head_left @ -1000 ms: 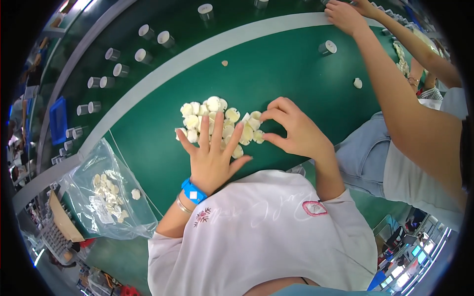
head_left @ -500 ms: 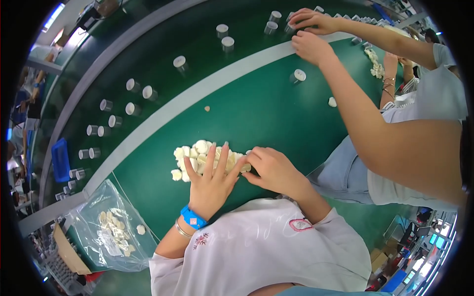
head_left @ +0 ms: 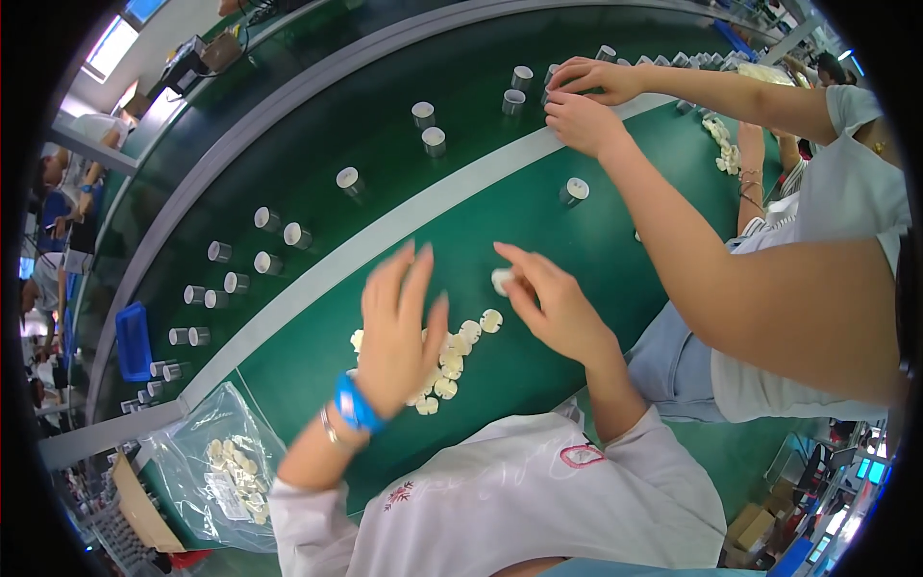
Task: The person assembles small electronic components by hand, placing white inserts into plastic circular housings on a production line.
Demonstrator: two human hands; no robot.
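Observation:
My right hand (head_left: 567,313) pinches a small white round piece (head_left: 501,280) between thumb and fingers, raised over the green work surface (head_left: 317,423). My left hand (head_left: 399,332) is a little blurred, its fingers stretched out above a loose pile of cream-coloured discs (head_left: 450,363). Part of that pile lies hidden behind the left hand. One disc (head_left: 491,320) sits at the pile's upper right edge, just below the held piece. A blue band (head_left: 357,404) is on my left wrist.
Several short silver cylinders (head_left: 349,180) stand on the dark green belt (head_left: 317,125) beyond a grey rail (head_left: 332,264). One cylinder (head_left: 575,191) stands nearer. A co-worker's hands (head_left: 588,101) handle cylinders at upper right. A clear bag of discs (head_left: 231,471) and blue tray (head_left: 133,342) are at left.
My left hand has lifted off the discs, which now lie more spread out. My right hand has moved away from the pile with a white piece in its fingers. The whole view has shifted slightly.

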